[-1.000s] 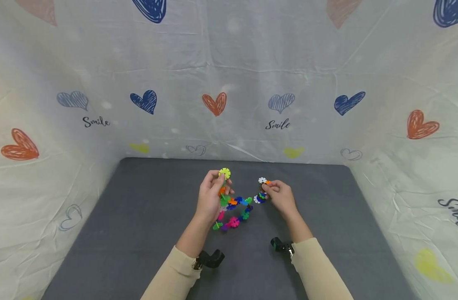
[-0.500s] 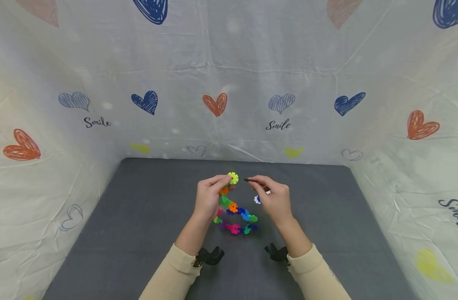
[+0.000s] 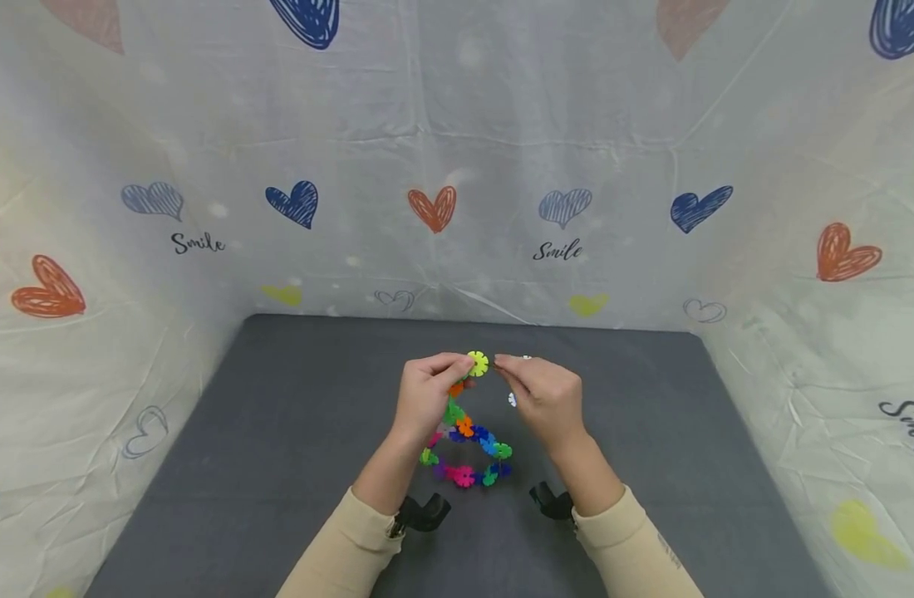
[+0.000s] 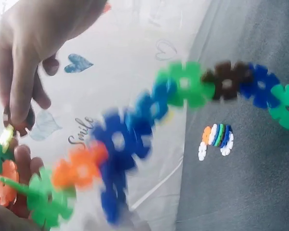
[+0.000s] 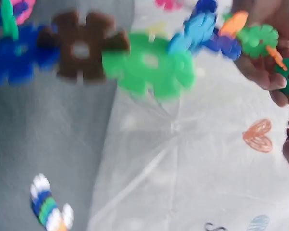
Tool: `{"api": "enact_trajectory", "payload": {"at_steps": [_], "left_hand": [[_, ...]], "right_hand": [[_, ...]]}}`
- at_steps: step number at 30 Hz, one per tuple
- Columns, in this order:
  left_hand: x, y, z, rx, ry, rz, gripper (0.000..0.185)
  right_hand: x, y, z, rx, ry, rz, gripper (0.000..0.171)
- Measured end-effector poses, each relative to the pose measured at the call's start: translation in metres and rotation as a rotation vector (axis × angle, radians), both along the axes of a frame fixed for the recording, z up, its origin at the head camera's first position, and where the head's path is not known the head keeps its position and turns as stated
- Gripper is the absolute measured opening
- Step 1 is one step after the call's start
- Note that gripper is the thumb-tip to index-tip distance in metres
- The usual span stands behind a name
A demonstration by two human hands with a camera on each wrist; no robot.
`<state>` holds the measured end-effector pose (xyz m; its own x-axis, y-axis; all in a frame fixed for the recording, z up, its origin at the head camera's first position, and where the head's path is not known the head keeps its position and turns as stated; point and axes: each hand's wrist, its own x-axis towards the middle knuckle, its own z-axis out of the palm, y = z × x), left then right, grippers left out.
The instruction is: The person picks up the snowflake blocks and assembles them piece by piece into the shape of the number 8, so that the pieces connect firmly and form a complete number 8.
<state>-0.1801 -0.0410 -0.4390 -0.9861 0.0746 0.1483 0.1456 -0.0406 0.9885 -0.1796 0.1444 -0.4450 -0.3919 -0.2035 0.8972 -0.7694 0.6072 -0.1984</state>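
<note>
My left hand pinches the top of a chain of colourful snowflake discs, just under its yellow disc. The chain hangs in a loop down to the grey table mat. In the wrist views the chain is blurred across the frame. My right hand pinches a small dark brown disc right beside the yellow disc. A small stack of discs lies on the mat, mostly hidden behind my right hand in the head view.
White cloth printed with hearts walls the mat in at the back and both sides. Black wrist mounts sit at my cuffs. Bare mat lies left and right of the hands.
My right hand left the small stack and moved left, carrying a dark disc up to the yellow disc. My left hand shifted the chain slightly right and toward me.
</note>
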Motion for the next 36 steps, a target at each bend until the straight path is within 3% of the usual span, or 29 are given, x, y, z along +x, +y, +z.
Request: {"api": "enact_trajectory", "payload": {"at_steps": [4, 11, 14, 17, 20, 24, 26, 28, 30, 36], "left_hand": [[0.002, 0.003, -0.001, -0.08, 0.047, 0.024, 0.02], [0.001, 0.001, -0.004, -0.121, 0.071, 0.019, 0.02], [0.0, 0.0, -0.006, -0.052, 0.028, 0.025, 0.021], [-0.002, -0.003, -0.009, 0.082, -0.052, 0.016, 0.021], [-0.006, -0.005, -0.012, 0.203, -0.107, 0.0, 0.02], [-0.008, -0.008, -0.014, 0.267, -0.15, -0.006, 0.021], [-0.009, -0.009, -0.014, 0.284, -0.183, -0.01, 0.026], [-0.009, -0.01, -0.014, 0.291, -0.211, -0.018, 0.03], [-0.01, -0.01, -0.013, 0.288, -0.238, -0.027, 0.032], [-0.012, -0.008, -0.009, 0.203, -0.287, -0.025, 0.037]], "right_hand": [[0.002, -0.001, 0.0, 0.088, 0.1, -0.051, 0.014], [0.007, 0.004, 0.001, 0.196, 0.044, -0.045, 0.015], [0.003, 0.012, -0.001, 0.185, -0.062, -0.026, 0.027], [-0.005, 0.027, -0.011, 0.113, -0.245, -0.089, 0.043], [-0.017, 0.043, -0.032, 0.0, -0.524, -0.189, 0.035], [-0.03, 0.055, -0.073, -0.095, -0.956, -0.292, 0.03], [-0.036, 0.057, -0.091, -0.093, -1.085, -0.347, 0.035], [-0.041, 0.057, -0.105, -0.098, -1.141, -0.398, 0.038], [-0.047, 0.056, -0.112, -0.111, -1.14, -0.448, 0.042], [-0.067, 0.054, -0.119, -0.093, -1.126, -0.533, 0.051]]}}
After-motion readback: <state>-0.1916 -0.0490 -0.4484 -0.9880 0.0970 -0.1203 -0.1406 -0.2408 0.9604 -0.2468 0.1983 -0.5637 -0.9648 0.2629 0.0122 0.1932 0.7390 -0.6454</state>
